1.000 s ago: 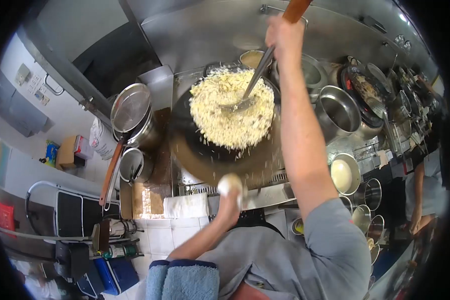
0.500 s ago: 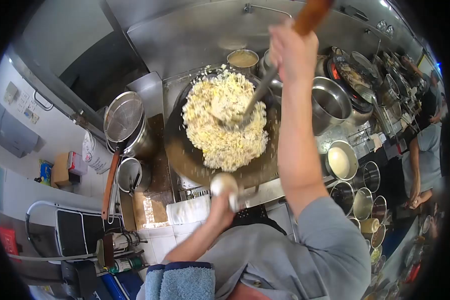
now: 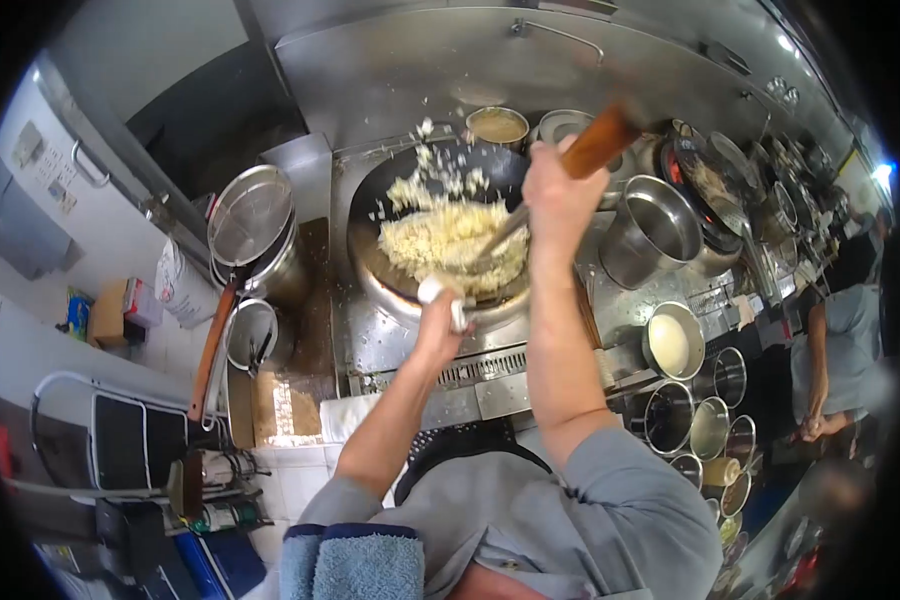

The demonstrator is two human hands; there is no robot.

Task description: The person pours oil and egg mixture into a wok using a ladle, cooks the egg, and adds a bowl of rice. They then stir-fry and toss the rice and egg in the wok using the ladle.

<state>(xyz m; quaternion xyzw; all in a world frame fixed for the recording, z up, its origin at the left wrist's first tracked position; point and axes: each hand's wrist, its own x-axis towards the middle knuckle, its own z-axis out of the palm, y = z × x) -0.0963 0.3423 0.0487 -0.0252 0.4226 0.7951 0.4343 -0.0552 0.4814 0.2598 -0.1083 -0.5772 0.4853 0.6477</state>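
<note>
My left hand (image 3: pixel 438 328) is closed around the wok's near handle, which has a white cloth (image 3: pixel 433 290) about it. The dark wok (image 3: pixel 367 225) sits over the burner in front of me. Egg-yellow fried rice (image 3: pixel 440 235) lies heaped in its near half, and loose grains are flying up at the far side. In my right hand (image 3: pixel 560 200) is a long ladle (image 3: pixel 602 140), gripped by its wooden handle. Its metal shaft slants down left into the rice, where the bowl end is hidden or blurred.
Behind the wok stands a small pot (image 3: pixel 498 126) of pale liquid. A deep steel pot (image 3: pixel 650 235) is to the right, with several metal containers (image 3: pixel 670 415) nearer me. A mesh strainer (image 3: pixel 250 215) rests on a pot at left. Another person (image 3: pixel 835 350) stands far right.
My left hand and the wok have moved away from me. My right hand has come lower and nearer with the ladle. The rice, spread wide before, is now bunched, with grains thrown up.
</note>
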